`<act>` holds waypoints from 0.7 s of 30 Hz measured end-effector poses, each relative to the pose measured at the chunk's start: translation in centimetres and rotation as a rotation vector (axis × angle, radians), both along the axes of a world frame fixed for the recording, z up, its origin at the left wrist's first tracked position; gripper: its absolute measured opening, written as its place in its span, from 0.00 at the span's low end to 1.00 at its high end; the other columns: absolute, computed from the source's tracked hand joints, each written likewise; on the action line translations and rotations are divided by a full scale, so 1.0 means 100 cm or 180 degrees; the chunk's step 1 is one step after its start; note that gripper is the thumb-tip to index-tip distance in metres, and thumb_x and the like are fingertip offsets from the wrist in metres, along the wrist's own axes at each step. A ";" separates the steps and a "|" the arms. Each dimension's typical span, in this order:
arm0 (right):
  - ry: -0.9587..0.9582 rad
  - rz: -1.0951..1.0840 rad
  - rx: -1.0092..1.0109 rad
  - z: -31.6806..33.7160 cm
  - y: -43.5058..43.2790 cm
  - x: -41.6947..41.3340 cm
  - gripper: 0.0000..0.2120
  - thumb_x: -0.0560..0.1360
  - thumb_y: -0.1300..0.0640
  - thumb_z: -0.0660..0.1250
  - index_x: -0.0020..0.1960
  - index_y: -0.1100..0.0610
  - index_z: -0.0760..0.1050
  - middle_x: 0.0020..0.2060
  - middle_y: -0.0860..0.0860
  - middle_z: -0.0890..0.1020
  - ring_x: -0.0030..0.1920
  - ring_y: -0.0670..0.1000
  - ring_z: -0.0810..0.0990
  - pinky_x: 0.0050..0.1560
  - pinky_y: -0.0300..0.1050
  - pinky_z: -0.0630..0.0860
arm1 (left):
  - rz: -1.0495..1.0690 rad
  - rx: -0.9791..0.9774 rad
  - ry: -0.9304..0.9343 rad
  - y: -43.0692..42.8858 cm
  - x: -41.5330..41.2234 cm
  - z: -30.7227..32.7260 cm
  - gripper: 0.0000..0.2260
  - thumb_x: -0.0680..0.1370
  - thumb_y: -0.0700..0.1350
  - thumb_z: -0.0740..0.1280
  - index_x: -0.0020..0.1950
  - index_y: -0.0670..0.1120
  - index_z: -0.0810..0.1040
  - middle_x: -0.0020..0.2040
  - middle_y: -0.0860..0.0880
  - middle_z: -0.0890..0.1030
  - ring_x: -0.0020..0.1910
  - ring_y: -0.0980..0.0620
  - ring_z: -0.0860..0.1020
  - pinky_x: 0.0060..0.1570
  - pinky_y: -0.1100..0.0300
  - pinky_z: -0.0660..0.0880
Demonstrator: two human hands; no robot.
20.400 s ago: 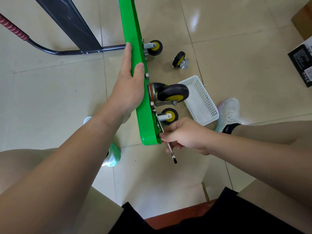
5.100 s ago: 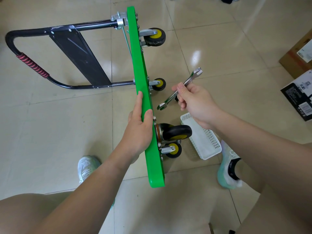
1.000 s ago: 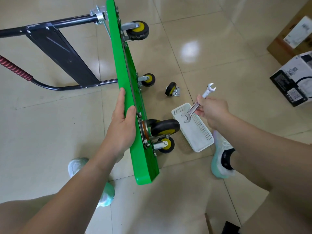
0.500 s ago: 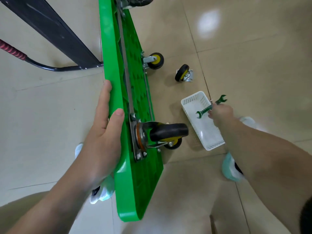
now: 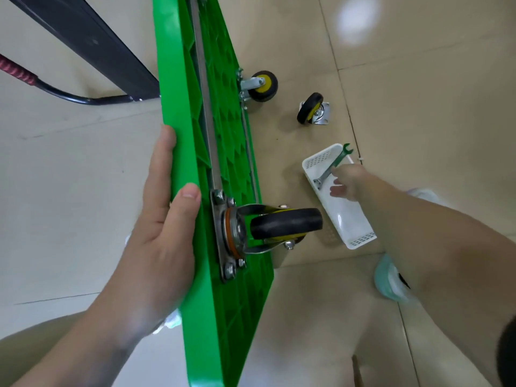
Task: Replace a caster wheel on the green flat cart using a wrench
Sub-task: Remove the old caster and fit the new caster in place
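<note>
Green cart (image 5: 223, 303): on edge, L hand (image 5: 156, 233) grasping rim, exposes fitted caster (image 5: 279, 223). Wrench (image 5: 331, 170): in basket (image 5: 360, 241), R hand (image 5: 349, 182) grip released.

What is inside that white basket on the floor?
A wrench lies slanted in the white basket, its far end poking over the rim. The right hand hovers open beside it and hides part of the basket's bottom.

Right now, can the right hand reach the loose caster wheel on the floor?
Probably yes. The right hand hovers at the white basket, and only bare floor lies between it and the loose caster wheel just beyond.
</note>
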State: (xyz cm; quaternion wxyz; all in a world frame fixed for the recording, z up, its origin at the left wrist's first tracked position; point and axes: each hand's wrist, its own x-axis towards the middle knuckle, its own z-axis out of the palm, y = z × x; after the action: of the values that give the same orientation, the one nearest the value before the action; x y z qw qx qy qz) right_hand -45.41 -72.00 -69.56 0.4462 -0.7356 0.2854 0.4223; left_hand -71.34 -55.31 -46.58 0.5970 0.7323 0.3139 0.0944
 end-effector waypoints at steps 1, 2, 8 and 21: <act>-0.0020 0.0110 0.0052 0.009 0.000 -0.001 0.08 0.81 0.61 0.65 0.59 0.61 0.70 0.53 0.58 0.77 0.49 0.58 0.81 0.57 0.54 0.81 | 0.0050 -0.0055 0.0046 0.001 0.000 0.002 0.26 0.81 0.59 0.59 0.76 0.78 0.57 0.78 0.68 0.65 0.79 0.56 0.66 0.78 0.45 0.62; -0.0096 0.0209 0.0107 0.021 -0.003 -0.003 0.08 0.81 0.61 0.64 0.60 0.61 0.71 0.50 0.57 0.78 0.46 0.56 0.81 0.55 0.53 0.82 | 0.0029 0.0029 0.0071 0.000 -0.001 0.003 0.26 0.82 0.56 0.58 0.77 0.76 0.56 0.77 0.71 0.64 0.78 0.62 0.65 0.79 0.49 0.61; -0.0576 0.0840 -0.0074 0.117 -0.033 -0.045 0.12 0.81 0.58 0.64 0.62 0.63 0.74 0.43 0.55 0.81 0.35 0.50 0.76 0.32 0.42 0.74 | -0.0111 0.0153 0.0280 -0.005 0.005 0.015 0.26 0.88 0.48 0.55 0.83 0.66 0.51 0.77 0.70 0.61 0.75 0.68 0.63 0.78 0.61 0.58; -0.1168 0.2280 0.0853 0.259 -0.013 -0.201 0.18 0.82 0.44 0.61 0.49 0.58 0.80 0.41 0.52 0.85 0.28 0.45 0.77 0.28 0.37 0.71 | -0.0071 0.0072 0.0064 -0.013 0.004 0.026 0.25 0.88 0.45 0.55 0.84 0.59 0.54 0.66 0.66 0.68 0.43 0.88 0.67 0.40 0.86 0.62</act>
State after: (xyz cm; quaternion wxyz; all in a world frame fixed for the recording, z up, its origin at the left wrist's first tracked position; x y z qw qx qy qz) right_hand -65.47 -73.30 -43.69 0.4063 -0.7867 -0.1299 0.4462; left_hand -70.95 -56.62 -44.03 0.5865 0.7433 0.3106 0.0839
